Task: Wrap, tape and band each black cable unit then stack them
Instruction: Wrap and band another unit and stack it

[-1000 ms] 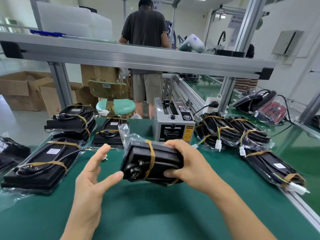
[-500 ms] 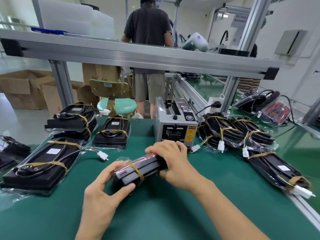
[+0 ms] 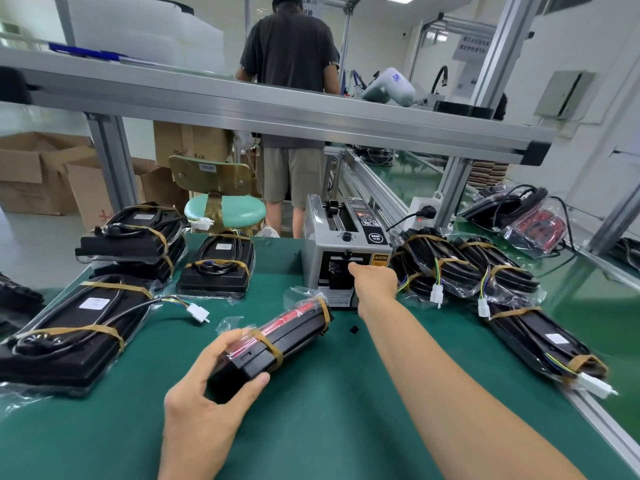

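The left hand [image 3: 204,407] grips the bagged black unit [image 3: 277,341]; the right hand [image 3: 375,284] reaches the tape dispenser [image 3: 346,251], fingers hidden, grip unclear.

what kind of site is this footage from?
Most likely a factory packing or assembly line. A tape dispenser machine stands on a green bench mat under an aluminium frame rail, with many bagged, banded black cable units laid around it and cardboard boxes behind.
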The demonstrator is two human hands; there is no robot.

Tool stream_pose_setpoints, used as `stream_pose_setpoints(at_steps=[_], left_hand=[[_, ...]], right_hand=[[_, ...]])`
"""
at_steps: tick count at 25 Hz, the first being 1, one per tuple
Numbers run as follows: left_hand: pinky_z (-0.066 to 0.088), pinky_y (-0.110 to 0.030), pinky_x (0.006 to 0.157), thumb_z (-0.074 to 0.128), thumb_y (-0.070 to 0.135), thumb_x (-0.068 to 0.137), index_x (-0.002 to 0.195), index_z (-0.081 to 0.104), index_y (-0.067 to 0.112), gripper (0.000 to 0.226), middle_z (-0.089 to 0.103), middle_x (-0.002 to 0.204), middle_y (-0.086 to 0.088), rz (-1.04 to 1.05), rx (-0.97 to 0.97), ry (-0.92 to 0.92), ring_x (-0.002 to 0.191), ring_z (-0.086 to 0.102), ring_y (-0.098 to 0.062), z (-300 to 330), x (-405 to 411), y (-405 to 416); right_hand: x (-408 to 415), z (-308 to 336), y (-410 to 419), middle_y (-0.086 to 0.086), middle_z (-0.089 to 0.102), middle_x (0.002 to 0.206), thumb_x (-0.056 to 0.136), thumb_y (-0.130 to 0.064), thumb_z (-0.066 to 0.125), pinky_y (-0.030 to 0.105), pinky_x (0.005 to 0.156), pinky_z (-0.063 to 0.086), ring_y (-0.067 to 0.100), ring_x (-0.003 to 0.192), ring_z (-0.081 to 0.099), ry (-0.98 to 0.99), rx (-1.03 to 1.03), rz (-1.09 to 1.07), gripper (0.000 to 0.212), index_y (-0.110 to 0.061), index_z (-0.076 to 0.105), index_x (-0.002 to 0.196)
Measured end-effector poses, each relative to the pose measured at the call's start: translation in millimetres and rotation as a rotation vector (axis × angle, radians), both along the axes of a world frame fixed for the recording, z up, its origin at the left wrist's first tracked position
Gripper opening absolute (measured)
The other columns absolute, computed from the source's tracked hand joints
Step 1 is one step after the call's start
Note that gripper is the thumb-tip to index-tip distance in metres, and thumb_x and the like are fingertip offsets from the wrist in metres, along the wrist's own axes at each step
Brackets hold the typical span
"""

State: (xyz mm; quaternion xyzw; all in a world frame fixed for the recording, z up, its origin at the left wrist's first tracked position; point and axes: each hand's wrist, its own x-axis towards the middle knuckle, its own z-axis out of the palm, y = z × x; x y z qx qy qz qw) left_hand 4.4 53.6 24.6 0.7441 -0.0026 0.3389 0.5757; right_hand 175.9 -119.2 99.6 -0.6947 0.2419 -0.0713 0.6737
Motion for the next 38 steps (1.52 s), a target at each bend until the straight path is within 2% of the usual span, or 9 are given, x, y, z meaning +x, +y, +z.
stream_pose_setpoints(at_steps=[3,6,9,10,12,14,17,28,38], left_hand=[[0.037,0.001,0.087,0.085,-0.004,0.056,0.103,0.062,0.051,0.076,0.067,0.101,0.028,0.003,0.020,-0.008,0.092,0.061,0.011,1,0,-1],[0.038,0.001,0.083,0.084,-0.006,0.058,0.103,0.063,0.048,0.073,0.069,0.099,0.026,-0.013,-0.013,-0.009,0.091,0.063,0.009,2,-2,-2],[0.040,-0.001,0.083,0.084,-0.003,0.061,0.104,0.064,0.046,0.068,0.070,0.101,0.021,-0.040,-0.049,0.006,0.094,0.065,0.002,3,-4,-3],[0.040,-0.002,0.083,0.083,-0.003,0.061,0.104,0.064,0.047,0.068,0.070,0.101,0.020,-0.035,-0.055,0.007,0.095,0.065,0.001,3,-4,-4],[0.041,-0.004,0.084,0.084,-0.001,0.062,0.104,0.063,0.049,0.069,0.070,0.101,0.021,0.002,-0.073,0.022,0.095,0.065,0.000,2,-3,-8],[0.042,-0.007,0.085,0.086,0.005,0.061,0.105,0.062,0.050,0.066,0.070,0.101,0.021,0.044,-0.080,0.045,0.096,0.065,-0.001,0,-3,-14],[0.045,-0.012,0.085,0.085,0.013,0.062,0.107,0.062,0.048,0.062,0.070,0.100,0.019,0.048,-0.062,0.066,0.097,0.066,-0.005,0,-7,-21],[0.050,-0.023,0.086,0.083,0.022,0.065,0.108,0.063,0.043,0.052,0.070,0.101,0.015,0.067,-0.060,0.058,0.095,0.066,-0.009,6,-12,-25],[0.050,-0.024,0.085,0.083,0.012,0.063,0.107,0.065,0.038,0.054,0.071,0.099,0.012,0.059,-0.066,0.067,0.093,0.066,-0.009,8,-14,-25]], right_hand=[[11,-3,5,0.006,0.055,0.078,0.078,-0.014,0.076,0.032,0.072,0.044,0.025,0.074,0.053,0.034,0.026,-0.085,0.028,-0.015,0.053,0.062],[12,2,10,0.008,0.053,0.081,0.078,-0.010,0.075,0.029,0.058,0.043,0.020,0.063,0.048,0.063,0.173,-0.134,0.026,-0.005,0.050,0.076],[-21,18,12,0.002,0.053,0.080,0.082,-0.017,0.072,0.025,0.049,0.032,0.015,0.059,0.043,0.043,0.205,0.006,0.018,-0.010,0.057,0.088],[-42,21,14,0.001,0.058,0.079,0.082,-0.021,0.072,0.022,0.053,0.032,0.016,0.064,0.048,-0.027,0.173,0.143,0.013,-0.013,0.061,0.083],[-95,23,22,-0.011,0.065,0.099,0.075,-0.030,0.073,0.014,0.069,0.036,0.008,0.093,0.059,-0.199,0.098,0.472,0.015,-0.015,0.070,0.075],[-137,14,30,-0.030,0.052,0.125,0.070,-0.035,0.073,0.008,0.088,0.034,-0.012,0.117,0.046,-0.303,0.033,0.674,0.012,-0.023,0.074,0.068],[-155,-6,35,-0.024,0.040,0.143,0.080,-0.023,0.074,0.032,0.115,0.023,-0.001,0.137,0.027,-0.309,-0.073,0.671,0.016,-0.025,0.074,0.064],[-162,-13,38,-0.035,0.027,0.146,0.080,-0.031,0.072,0.045,0.118,0.015,-0.001,0.140,0.016,-0.263,-0.187,0.639,0.009,-0.030,0.075,0.072],[-162,-19,44,-0.034,0.032,0.143,0.079,-0.025,0.072,0.040,0.118,0.016,-0.010,0.137,0.018,-0.289,-0.185,0.565,0.011,-0.027,0.073,0.068]])
